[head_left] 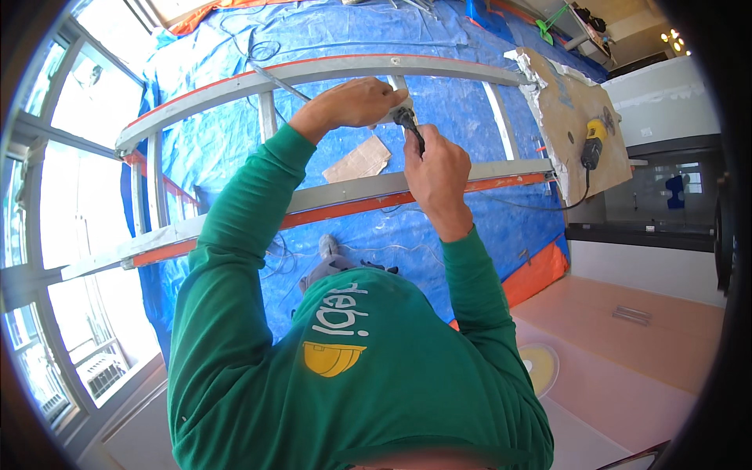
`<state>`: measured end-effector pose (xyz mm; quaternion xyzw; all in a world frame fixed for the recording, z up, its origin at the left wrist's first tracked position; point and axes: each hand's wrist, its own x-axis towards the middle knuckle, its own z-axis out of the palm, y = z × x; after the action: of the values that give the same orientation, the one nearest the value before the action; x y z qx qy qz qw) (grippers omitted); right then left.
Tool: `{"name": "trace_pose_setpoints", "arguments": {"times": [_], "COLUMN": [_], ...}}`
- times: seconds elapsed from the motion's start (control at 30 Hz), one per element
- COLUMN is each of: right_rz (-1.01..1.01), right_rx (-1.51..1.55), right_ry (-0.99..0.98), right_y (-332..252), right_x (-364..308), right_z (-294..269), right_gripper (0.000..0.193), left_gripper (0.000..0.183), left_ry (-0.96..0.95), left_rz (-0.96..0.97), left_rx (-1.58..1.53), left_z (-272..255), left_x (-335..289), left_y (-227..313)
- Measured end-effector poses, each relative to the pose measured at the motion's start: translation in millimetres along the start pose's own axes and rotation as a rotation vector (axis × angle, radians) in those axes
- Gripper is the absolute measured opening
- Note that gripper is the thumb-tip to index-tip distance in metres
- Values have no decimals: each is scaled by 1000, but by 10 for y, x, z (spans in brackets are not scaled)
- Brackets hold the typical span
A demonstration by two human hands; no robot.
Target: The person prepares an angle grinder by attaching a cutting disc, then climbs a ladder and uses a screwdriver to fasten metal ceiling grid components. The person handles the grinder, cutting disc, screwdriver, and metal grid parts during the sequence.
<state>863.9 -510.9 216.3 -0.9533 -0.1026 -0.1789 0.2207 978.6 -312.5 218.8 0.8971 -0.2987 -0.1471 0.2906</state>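
Both hands meet above a metal ladder that lies across the view. My left hand is closed around a small whitish piece, its fingers bent over the top. Just below it, my right hand pinches a short black piece that looks like a cord end or plug. The two pieces touch or join between the hands; fingers hide the exact contact. A thin grey cable or rod runs down to my left wrist. Green sleeves cover both forearms.
Blue tarp covers the floor, with a brown cardboard scrap between the ladder rails. At right, a yellow and black corded power tool lies on a rough-edged board. Its black cord trails toward the ladder. Tall windows stand at left.
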Motion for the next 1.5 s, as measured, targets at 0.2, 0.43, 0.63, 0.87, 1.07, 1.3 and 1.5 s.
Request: {"name": "trace_pose_setpoints", "arguments": {"times": [0.2,0.43,0.63,0.87,1.07,1.3,1.5], "right_rz": [0,-24,-82,-86,-160,-243,-310], "right_rx": [6,-97,-176,-113,-364,-501,-637], "right_ry": [29,52,-64,-285,-122,-54,199], "right_y": [89,226,618,642,423,502,248], "right_x": [80,76,83,78,35,171,-59], "right_z": [123,367,571,427,385,483,241], "right_gripper": [18,18,28,48,62,65,57], "left_gripper": [47,45,55,28,28,38,55], "left_ry": [73,62,390,1257,844,954,1002], "left_rz": [59,96,-8,54,-1165,-1878,-1771], "left_rx": [-21,208,348,-93,-446,-752,-902], "left_z": [-40,173,369,1829,4403,5984,6572], "left_x": [-95,127,-114,-1811,-4178,-5657,-6510], "left_y": [109,-134,214,1366,1868,2900,2613]}}
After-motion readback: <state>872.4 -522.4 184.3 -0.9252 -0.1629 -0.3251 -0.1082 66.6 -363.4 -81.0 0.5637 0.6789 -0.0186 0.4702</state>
